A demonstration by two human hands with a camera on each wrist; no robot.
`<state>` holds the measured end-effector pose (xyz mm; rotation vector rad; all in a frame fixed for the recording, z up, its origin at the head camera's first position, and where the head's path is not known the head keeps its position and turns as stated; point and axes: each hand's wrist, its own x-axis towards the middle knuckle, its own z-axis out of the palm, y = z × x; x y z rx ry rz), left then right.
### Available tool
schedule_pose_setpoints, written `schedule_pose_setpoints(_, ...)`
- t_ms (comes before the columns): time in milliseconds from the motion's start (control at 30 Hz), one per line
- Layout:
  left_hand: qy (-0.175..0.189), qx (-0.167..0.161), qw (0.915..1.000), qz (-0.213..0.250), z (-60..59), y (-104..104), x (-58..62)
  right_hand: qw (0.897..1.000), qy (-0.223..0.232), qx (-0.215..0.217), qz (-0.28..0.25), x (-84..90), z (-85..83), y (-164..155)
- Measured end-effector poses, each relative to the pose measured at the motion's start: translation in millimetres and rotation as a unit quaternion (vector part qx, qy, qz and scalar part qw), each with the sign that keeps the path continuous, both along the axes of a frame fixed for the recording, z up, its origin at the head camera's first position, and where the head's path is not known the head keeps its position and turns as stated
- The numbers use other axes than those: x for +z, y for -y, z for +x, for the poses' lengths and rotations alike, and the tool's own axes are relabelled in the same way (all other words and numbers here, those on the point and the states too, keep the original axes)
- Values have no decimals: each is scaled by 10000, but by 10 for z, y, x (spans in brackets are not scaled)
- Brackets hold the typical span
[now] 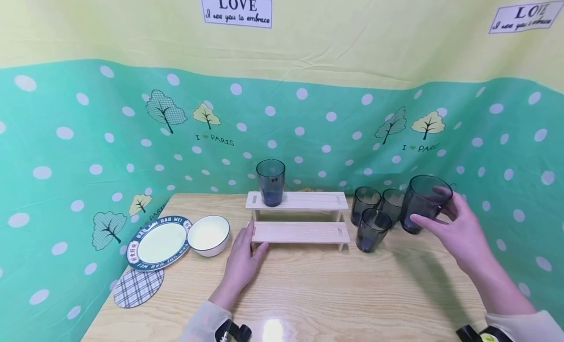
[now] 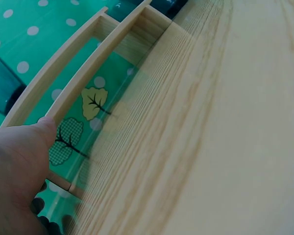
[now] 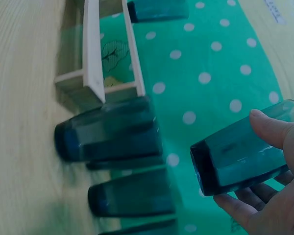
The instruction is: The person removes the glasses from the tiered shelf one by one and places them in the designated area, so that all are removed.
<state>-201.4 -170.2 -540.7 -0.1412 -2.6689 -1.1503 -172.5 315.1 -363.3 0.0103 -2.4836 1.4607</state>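
Note:
My right hand (image 1: 458,227) holds a dark, see-through drinking glass (image 1: 424,205), its thumb on the near side and the fingers round the far side. In the right wrist view the held glass (image 3: 240,152) is tilted and apart from the other glasses. More dark glasses (image 1: 373,230) stand right of a two-tier wooden rack. Another glass (image 1: 270,183) stands upright near the left end of the rack's upper shelf (image 1: 308,200). My left hand (image 1: 241,263) rests against the left end of the lower shelf (image 1: 301,232), thumb spread from its mostly straight fingers.
Left of the rack, a white bowl (image 1: 209,235) stands beside a blue-rimmed plate (image 1: 157,242). A checked round mat (image 1: 138,288) lies at the table's left edge, partly under the plate. A green dotted cloth (image 1: 304,136) hangs behind the wooden table (image 1: 335,293).

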Motion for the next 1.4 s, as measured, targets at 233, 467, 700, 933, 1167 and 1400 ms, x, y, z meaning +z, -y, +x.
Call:
schedule_pose_setpoints(233, 123, -27, 9999, -10, -11, 8, -5, 9998, 71, -108, -144, -185, 21, -161)
schedule_pose_setpoints(467, 164, 20, 9999, -9, -7, 6, 5, 9971, 658, -347, 136, -388, 17, -247)
schedule_pose_setpoints(700, 25, 16, 10000, 14, 14, -15, 22, 9946, 943, -414, 119, -642, -32, -282)
schedule_pose_setpoints(933, 39, 54, 10000, 26, 24, -14, 18, 9891, 1318, -582, 293, -803, -85, -265)
schedule_pose_setpoints(1167, 35, 29, 10000, 32, 15, -7, 12, 9920, 1188, -361, 206, -990, -118, -216)
schedule_pose_setpoints(1400, 5, 19, 10000, 22, 17, -12, 13, 9900, 1355, -373, -137, -1060, -165, -181)
